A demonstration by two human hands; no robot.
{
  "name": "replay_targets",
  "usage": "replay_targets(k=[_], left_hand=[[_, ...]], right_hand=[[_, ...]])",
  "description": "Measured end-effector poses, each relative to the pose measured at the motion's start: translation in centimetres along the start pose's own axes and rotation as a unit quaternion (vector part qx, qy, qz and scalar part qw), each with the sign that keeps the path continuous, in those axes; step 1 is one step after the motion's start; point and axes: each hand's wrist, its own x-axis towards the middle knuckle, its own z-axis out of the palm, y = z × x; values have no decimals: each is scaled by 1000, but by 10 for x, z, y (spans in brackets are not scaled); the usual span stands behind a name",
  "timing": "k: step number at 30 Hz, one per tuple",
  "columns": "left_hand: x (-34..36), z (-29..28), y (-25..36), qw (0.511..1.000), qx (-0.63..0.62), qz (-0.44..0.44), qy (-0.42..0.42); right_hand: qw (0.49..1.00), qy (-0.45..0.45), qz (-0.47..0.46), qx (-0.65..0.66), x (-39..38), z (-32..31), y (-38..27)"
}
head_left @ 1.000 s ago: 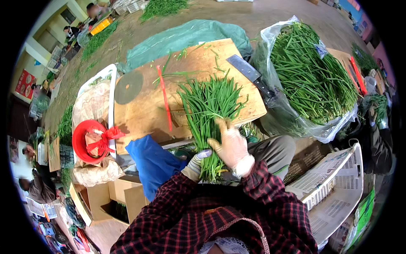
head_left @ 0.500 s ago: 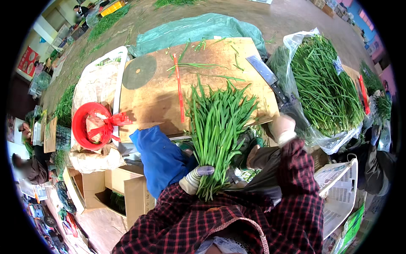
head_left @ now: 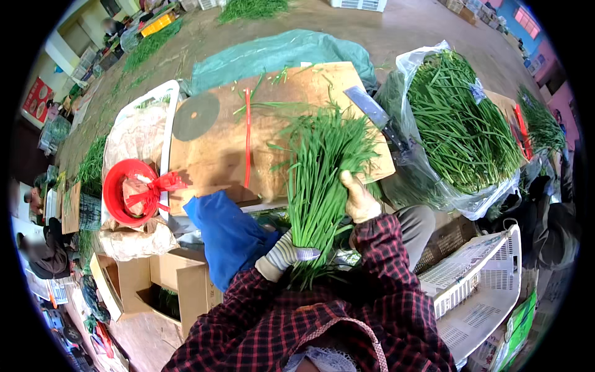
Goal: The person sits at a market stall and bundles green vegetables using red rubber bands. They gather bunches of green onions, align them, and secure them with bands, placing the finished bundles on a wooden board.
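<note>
Bunch of green leaves (head_left: 322, 167) across the wooden board's (head_left: 214, 158) near edge, towards its right corner.
The left hand (head_left: 279, 255) is closed around the bunch's lower end; the right hand (head_left: 361, 199) meets its right side, fingers hidden, so I cannot tell its grip. A red strip (head_left: 248, 142) lies on the board left of the bunch, a knife (head_left: 367, 106) at the right edge.

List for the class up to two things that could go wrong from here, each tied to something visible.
1. The cleaver lies at the right edge of the board, its handle reaching past it; a bump might knock it off.
2. No tie shows around the bunch of green stalks, which the left hand holds near its lower end, so some stalks could slip loose.
</note>
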Motion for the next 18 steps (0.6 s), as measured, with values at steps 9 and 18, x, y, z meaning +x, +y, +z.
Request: replay_targets(k=[9,18], left_hand=[[27,27,93,944,291,142,64],[96,13,230,754,481,423,146]], right_hand=[[968,-36,-140,-203,-13,81,-45],[857,-131,-372,-333,-2,181,-141]])
